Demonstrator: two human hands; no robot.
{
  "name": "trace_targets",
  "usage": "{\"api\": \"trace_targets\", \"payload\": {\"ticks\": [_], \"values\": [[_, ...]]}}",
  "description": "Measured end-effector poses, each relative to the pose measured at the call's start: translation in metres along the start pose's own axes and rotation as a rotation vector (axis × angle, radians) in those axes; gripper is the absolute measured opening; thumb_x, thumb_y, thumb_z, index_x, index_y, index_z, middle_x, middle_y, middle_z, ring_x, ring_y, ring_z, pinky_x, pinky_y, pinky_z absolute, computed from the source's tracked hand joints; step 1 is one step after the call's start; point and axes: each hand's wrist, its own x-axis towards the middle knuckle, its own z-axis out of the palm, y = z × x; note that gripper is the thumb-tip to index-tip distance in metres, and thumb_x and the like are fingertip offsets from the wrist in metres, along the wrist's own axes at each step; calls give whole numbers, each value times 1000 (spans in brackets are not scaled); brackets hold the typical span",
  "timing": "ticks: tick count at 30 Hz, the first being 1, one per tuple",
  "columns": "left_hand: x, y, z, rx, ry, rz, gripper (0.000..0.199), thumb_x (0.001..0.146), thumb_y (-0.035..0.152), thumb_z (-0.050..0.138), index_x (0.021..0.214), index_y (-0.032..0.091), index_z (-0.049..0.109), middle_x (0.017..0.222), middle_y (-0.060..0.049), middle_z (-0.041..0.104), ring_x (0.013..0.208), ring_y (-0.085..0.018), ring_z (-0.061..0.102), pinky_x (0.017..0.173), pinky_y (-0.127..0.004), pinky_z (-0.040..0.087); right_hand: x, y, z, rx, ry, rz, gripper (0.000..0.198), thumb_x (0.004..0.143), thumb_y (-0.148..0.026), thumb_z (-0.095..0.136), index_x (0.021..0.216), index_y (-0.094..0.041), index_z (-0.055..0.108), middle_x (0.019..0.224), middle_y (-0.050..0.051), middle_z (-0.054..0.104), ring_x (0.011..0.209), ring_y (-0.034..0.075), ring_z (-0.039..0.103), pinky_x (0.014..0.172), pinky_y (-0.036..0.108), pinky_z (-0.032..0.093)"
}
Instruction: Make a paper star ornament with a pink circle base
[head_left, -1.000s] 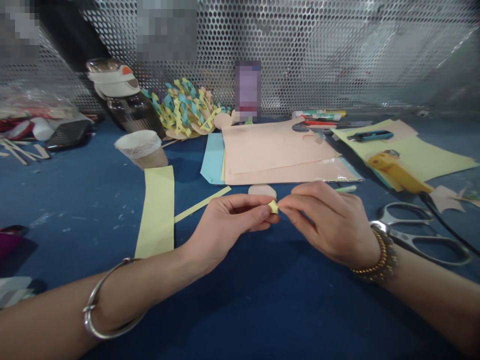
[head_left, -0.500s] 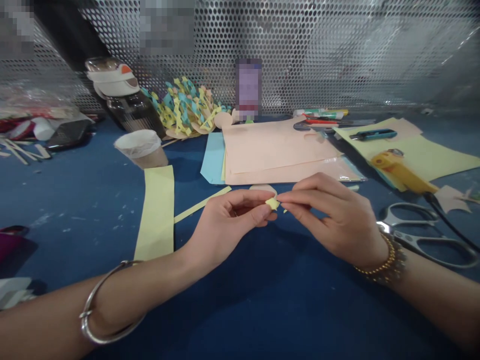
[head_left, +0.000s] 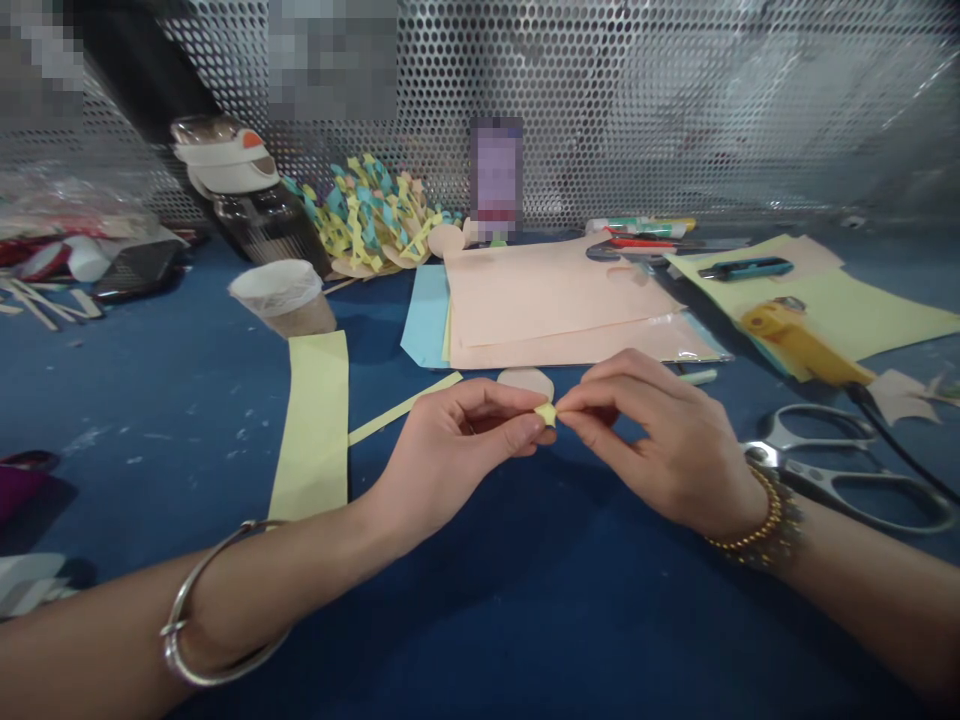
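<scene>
A small folded yellow paper star (head_left: 548, 413) is pinched between the thumb and fingers of my left hand (head_left: 457, 435). From the other side, the thumb and forefinger of my right hand (head_left: 664, 435) close on the star's edge. Just behind the fingertips lies a pale paper disc (head_left: 527, 382), partly covered by my left hand. A narrow yellow paper strip (head_left: 405, 408) rests on the blue table beside my left hand, near a wider yellow paper piece (head_left: 311, 425).
Pink paper sheets (head_left: 555, 300) lie ahead. To the right are scissors (head_left: 825, 465), a yellow glue gun (head_left: 802, 340) and a utility knife (head_left: 746, 268). A paper cup (head_left: 289, 300), a dark bottle (head_left: 259, 205) and a paper-strip decoration (head_left: 375, 215) stand at the back left.
My right fingertips have moved slightly left and now meet the star, which has turned a little. My left hand stays almost in place.
</scene>
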Motion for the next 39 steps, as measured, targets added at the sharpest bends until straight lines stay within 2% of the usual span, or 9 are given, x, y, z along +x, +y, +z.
{"api": "trace_targets", "payload": {"ticks": [3, 8, 13, 18, 25, 32, 35, 39], "values": [[0, 0, 0, -7, -12, 5, 7, 78, 20, 72, 85, 18, 72, 78, 3, 75, 75, -10, 73, 68, -13, 58, 0, 0, -1, 11, -14, 21, 7, 88, -17, 59, 86, -16, 66, 84, 2, 62, 67, 10, 59, 59, 23, 48], [0, 2, -1, 59, -10, 77, 9, 80, 21, 71, 89, 21, 72, 80, 4, 76, 76, -11, 73, 70, -15, 59, 4, 2, -2, 51, 42, 61, 9, 88, -14, 58, 85, -13, 66, 81, 4, 62, 69, 10, 59, 60, 21, 48], [-1, 3, -4, 303, 71, 200, 8, 77, 26, 73, 84, 22, 74, 75, 4, 76, 70, -11, 72, 66, -15, 58, 6, 2, -1, 110, 37, 71, 9, 88, -12, 58, 84, -13, 66, 79, 4, 61, 70, 10, 58, 60, 20, 48], [-4, 5, -5, 589, 119, 333, 11, 80, 29, 69, 89, 25, 75, 80, 3, 77, 70, -13, 72, 70, -21, 57, 6, 0, -1, 146, 5, 77, 9, 88, -13, 57, 84, -14, 65, 78, 3, 61, 68, 12, 58, 59, 23, 48], [-5, 8, -8, 1009, 132, 593, 13, 85, 30, 62, 89, 29, 74, 88, 2, 77, 76, -16, 71, 74, -25, 55, 3, 0, -4, 134, -14, 58, 9, 88, -15, 57, 83, -17, 64, 79, 3, 62, 68, 13, 59, 59, 26, 49], [-3, 3, -17, 1113, 41, 725, 18, 88, 25, 57, 96, 29, 72, 91, 0, 76, 83, -17, 69, 79, -25, 51, 3, 0, -3, 131, -12, 32, 9, 88, -14, 58, 86, -16, 66, 80, 4, 63, 69, 13, 60, 61, 26, 50], [-3, 3, -18, 1173, 45, 754, 18, 89, 25, 55, 96, 28, 71, 89, -1, 75, 83, -17, 69, 77, -25, 50, 3, 0, -3, 118, -8, 26, 8, 87, -15, 59, 86, -16, 67, 81, 4, 63, 70, 13, 61, 60, 25, 50], [-3, 5, -16, 1130, 51, 753, 16, 89, 23, 55, 92, 27, 71, 86, 0, 75, 79, -16, 68, 76, -24, 51, 4, -2, -5, 115, 2, 24, 8, 86, -16, 60, 86, -19, 67, 80, 2, 63, 65, 12, 60, 59, 25, 51]]}}
